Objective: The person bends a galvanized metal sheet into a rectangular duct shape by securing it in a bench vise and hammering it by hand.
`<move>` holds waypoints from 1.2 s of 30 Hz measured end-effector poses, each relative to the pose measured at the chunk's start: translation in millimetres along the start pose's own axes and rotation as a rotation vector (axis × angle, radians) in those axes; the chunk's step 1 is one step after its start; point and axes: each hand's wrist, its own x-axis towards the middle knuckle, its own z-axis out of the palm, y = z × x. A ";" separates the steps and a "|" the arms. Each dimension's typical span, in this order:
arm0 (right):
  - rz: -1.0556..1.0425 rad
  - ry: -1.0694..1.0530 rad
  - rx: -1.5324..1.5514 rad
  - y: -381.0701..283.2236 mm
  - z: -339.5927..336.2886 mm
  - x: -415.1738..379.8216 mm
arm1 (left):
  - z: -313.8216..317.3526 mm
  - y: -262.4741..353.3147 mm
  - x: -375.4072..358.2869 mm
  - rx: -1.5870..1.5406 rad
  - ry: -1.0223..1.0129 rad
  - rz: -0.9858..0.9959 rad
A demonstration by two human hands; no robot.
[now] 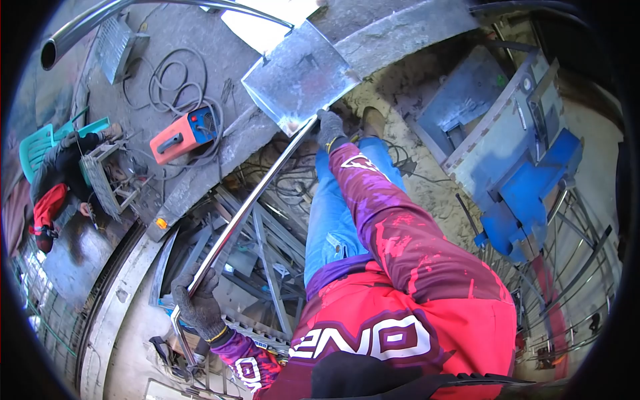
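A long, shiny metal tube (243, 210) slants from lower left up to a square sheet-metal plate (300, 77), with its upper end at the plate's near corner. My left hand (200, 303), in a dark grey glove, is wrapped round the lower part of the tube. Just below that hand the tube seems to bend. My right hand (330, 130), gloved alike, is closed at the tube's upper end, close to the plate; its fingertips are partly hidden.
An orange welding machine (180, 139) with coiled cable (177, 83) lies left of the plate. Another person (57, 190) crouches at far left by a metal frame (107, 177). Metal lengths (267, 267) lie below the tube. A blue metal piece (533, 193) is at right; a bent pipe (80, 37) crosses upper left.
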 end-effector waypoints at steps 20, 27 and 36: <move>-0.413 -0.208 -0.878 -169.6 -34.5 -178.3 | 142.2 130.6 -19.9 0.030 -0.312 0.967; -0.772 -0.478 -1.025 -232.6 57.5 -321.3 | 172.8 138.2 -26.9 0.017 -0.512 0.932; -1.251 -0.971 -1.166 -193.5 144.7 -482.9 | 190.0 149.8 -20.0 0.214 -0.534 1.295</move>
